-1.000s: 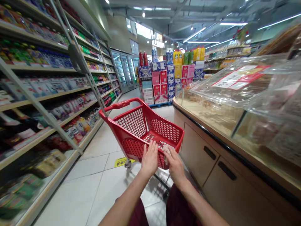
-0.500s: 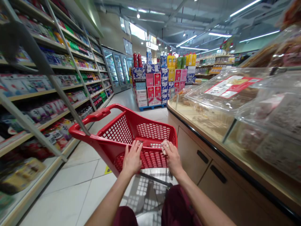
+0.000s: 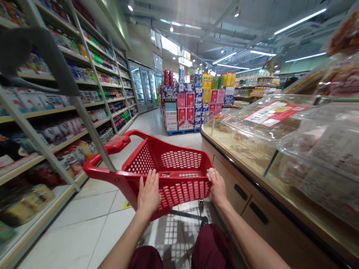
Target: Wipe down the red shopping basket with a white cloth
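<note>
A red plastic shopping cart (image 3: 126, 182) with latticed walls stands side-on in front of me, and nothing shows inside the visible part of its basket. My left hand (image 3: 148, 192) lies against the near wall, fingers stretched out and fingertips at the top rim. At the right end of that rim, my right hand (image 3: 218, 187) is closed around a crumpled white cloth (image 3: 210, 173), pressing it to the corner. The cloth is mostly covered by the fingers. A grey metal pole (image 3: 94, 129) with a dark grey top rises by the cart's handle end.
Tall shelves (image 3: 63, 147) of packaged goods run along the left. A wooden display counter (image 3: 227, 170) with clear plastic food boxes (image 3: 269, 116) stands close on the right. Ahead, stacked drink cartons (image 3: 182, 108) sit on a blue pallet (image 3: 179, 132). Glass-door fridges (image 3: 143, 84) stand behind.
My right hand has slid right along the rim with the cloth, reaching the corner. My left hand has shifted left along the near wall. The view has tilted up slightly.
</note>
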Available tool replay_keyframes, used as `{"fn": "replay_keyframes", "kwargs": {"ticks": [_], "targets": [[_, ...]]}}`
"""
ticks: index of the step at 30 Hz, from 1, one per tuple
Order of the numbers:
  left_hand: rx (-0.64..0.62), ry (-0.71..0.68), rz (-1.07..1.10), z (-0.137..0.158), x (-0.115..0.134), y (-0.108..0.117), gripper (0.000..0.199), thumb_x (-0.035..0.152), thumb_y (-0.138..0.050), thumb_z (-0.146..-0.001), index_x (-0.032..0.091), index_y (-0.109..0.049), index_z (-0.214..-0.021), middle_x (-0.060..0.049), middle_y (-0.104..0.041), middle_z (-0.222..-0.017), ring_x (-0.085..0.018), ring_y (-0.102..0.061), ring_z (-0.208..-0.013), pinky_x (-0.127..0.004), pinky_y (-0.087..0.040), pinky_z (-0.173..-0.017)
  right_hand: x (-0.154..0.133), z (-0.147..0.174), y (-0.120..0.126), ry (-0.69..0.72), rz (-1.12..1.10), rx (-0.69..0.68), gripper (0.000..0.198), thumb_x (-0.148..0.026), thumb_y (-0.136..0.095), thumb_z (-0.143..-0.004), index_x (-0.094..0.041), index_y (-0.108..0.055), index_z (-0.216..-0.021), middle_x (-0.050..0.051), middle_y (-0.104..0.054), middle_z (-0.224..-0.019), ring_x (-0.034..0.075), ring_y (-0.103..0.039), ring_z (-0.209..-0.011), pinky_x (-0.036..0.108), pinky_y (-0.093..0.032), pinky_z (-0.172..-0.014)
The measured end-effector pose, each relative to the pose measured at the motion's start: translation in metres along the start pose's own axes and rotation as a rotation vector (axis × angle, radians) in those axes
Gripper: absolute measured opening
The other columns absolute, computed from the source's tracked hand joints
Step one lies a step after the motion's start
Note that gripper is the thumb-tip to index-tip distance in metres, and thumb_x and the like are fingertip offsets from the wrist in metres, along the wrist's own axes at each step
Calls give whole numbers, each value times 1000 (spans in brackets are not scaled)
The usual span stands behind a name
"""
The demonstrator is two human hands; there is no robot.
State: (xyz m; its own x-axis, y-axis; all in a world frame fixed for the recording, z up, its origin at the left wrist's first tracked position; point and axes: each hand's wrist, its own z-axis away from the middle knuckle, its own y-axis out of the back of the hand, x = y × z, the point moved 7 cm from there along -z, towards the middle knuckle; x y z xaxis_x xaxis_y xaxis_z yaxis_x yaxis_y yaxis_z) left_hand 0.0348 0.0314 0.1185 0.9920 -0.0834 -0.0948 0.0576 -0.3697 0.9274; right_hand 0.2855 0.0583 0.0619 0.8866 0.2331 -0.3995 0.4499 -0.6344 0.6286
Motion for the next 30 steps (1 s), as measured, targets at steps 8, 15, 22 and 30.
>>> {"fn": "replay_keyframes", "kwargs": {"ticks": [8,15,22,30], "targets": [[54,-24,-6,8,-4,7,62,18,-41,-65,7,-37,-127,-10,-28,-139,-22,-20,-130,-42,-11,-106,-59,3,-18,190,-124,-113,43,-4,-39,-78,-24,-57,-112,5,-45,-129,19,-36,-122,39,-32,-99],[69,-1,-58,13,-15,13,59,18,-40,-68,4,-38,-125,-13,-32,-136,-23,-21,-129,-42,-11,-107,-58,3,-17,98,-115,-3,53,5,-34,-70,-20,-57,-111,8,-44,-129,19,-31,-124,42,-31,-100],[143,16,-75,20,-33,30,61,13,-38,-65,5,-38,-126,-13,-31,-137,-24,-18,-130,-46,-12,-106,-80,3,-18,188,-144,-64,54,6,-37,-69,-22,-58,-110,7,-46,-128,20,-38,-120,40,-36,-96],[149,-26,-36,25,-42,36,56,12,-36,-67,6,-42,-123,-12,-40,-133,-22,-27,-127,-43,-10,-107,-172,5,-32,285,-275,-105,54,5,-36,-67,-17,-57,-111,9,-45,-128,18,-37,-120,35,-34,-98]]}}
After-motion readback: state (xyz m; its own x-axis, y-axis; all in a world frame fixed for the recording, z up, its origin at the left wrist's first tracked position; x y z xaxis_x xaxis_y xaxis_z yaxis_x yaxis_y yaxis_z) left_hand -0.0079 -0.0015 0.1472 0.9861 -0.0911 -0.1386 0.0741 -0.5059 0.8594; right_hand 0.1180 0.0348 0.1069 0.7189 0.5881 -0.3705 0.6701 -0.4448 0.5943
